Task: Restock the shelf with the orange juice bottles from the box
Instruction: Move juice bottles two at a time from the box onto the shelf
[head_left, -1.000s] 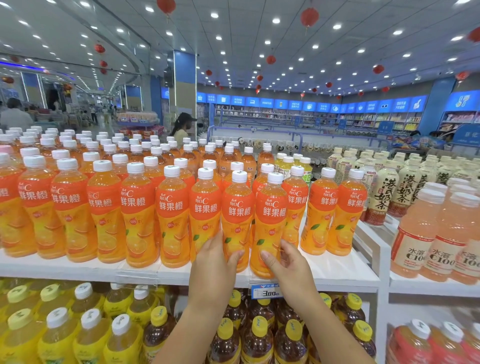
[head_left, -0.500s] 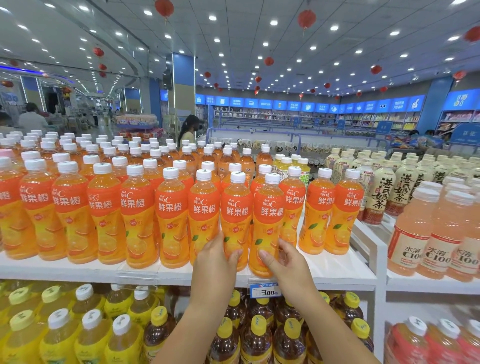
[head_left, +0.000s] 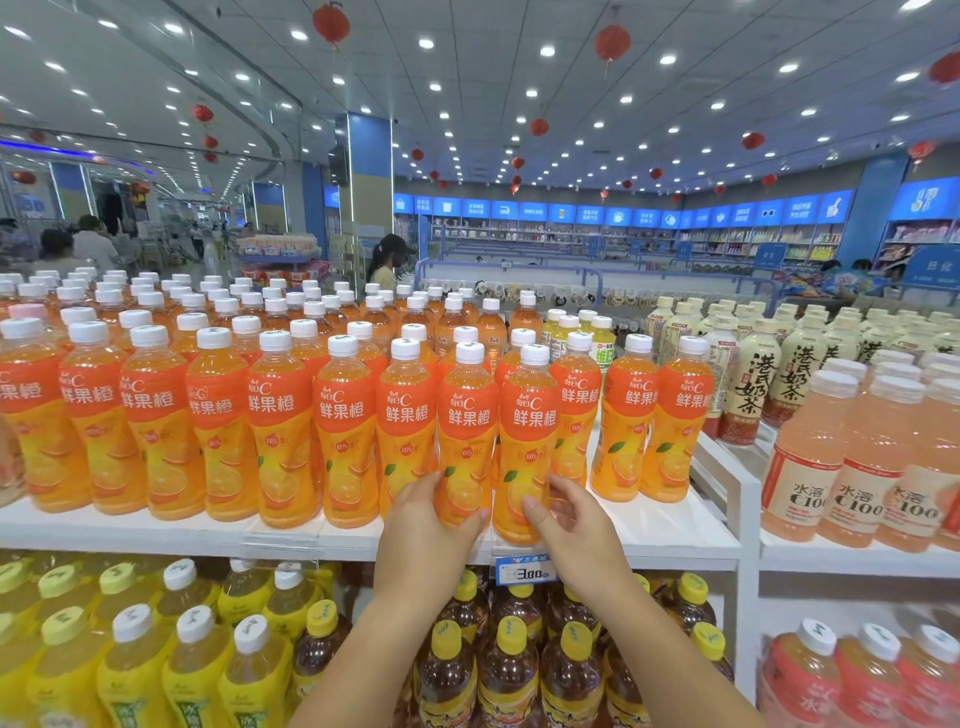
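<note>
Hardly anything has moved in the last second: my left hand (head_left: 423, 525) is still wrapped round the lower part of one orange juice bottle (head_left: 467, 415), thumb across its front, and my right hand (head_left: 574, 519) still grips the second bottle (head_left: 530, 415) just beside it the same way. Both bottles stand upright at the front edge of the shelf (head_left: 675, 530), in line with the front row, so I judge the placing done and only the letting go left (the box is out of view). To the right there is bare shelf, then two more orange bottles (head_left: 649, 415), milk tea bottles (head_left: 756, 395) and pink drinks (head_left: 857, 467). The neighbours stand tight against them, so a careless withdrawal could tip them. A price tag (head_left: 524, 571) sits just below.
</note>
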